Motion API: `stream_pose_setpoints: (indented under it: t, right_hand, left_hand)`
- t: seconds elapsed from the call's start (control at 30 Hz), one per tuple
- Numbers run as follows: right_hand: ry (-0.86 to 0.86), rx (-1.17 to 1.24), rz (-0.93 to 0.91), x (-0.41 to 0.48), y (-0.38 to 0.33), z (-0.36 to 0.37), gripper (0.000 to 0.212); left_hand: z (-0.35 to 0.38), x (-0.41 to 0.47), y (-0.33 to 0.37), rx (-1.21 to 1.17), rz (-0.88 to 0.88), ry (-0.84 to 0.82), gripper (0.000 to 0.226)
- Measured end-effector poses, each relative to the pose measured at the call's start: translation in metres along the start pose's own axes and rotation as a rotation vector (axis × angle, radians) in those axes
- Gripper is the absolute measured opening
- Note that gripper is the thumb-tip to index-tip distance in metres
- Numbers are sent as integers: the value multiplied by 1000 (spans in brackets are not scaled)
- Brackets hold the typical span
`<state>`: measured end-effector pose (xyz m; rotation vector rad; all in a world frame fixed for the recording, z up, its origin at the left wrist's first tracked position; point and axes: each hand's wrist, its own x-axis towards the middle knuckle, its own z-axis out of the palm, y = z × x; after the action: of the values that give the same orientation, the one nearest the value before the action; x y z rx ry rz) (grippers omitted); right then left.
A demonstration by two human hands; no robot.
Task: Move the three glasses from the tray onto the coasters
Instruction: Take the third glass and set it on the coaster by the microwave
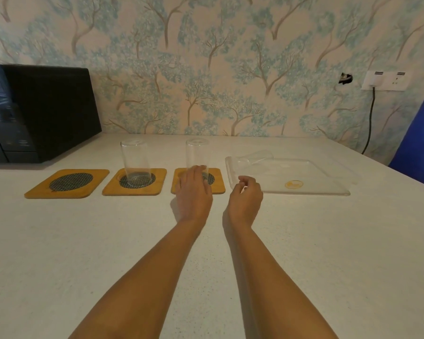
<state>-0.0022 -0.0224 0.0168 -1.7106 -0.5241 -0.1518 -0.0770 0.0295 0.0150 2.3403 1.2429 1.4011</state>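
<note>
Head view of a pale countertop (pixel 304 241). Standing in a row: three wooden coasters with dark mesh centres. Left coaster (pixel 69 183) lying bare; middle coaster (pixel 135 181) bearing an upright clear glass (pixel 135 162); right coaster (pixel 198 180) bearing a second glass (pixel 197 155).

Left hand (pixel 193 192) resting palm down, fingers (pixel 197 171) extended and close together, tips touching or just in front of the second glass's base; contact not resolvable.

Right hand (pixel 246 195) hovering at the near left corner of the clear tray (pixel 304 189), fingers curled loosely, thumb and forefinger nearly meeting, gripping nothing.

Third glass (pixel 259 156) lying tipped on its side at the tray's far left corner, well apart from both hands.

Flanking the scene: black microwave (pixel 42 111), blue chair (pixel 419 140).
</note>
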Motion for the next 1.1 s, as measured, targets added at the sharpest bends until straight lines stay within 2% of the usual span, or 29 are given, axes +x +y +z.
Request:
stream_pose_setpoints:
  t: [0.17, 0.4, 0.57, 0.83, 1.0, 1.1]
  right_hand:
    - [31, 31, -117, 13, 7, -9, 26]
    - [4, -42, -333, 79, 3, -27, 25]
    - [-248, -322, -483, 142, -3, -32, 32]
    - [-652, -937, -557, 208, -3, -20, 52]
    - [-813, -1100, -566, 226, -2, 0, 68]
    - [-901, -1177, -520, 234, 4, 15, 87]
  left_hand:
    - [20, -4, 16, 110, -2, -223, 41]
    - [40, 0, 22, 275, 48, -395, 41]
    - [53, 8, 26, 286, 22, -431, 41]
    - [60, 11, 21, 294, -11, -471, 44]
    - [61, 11, 20, 286, 0, -467, 45]
    - [62, 11, 18, 277, -2, -469, 46]
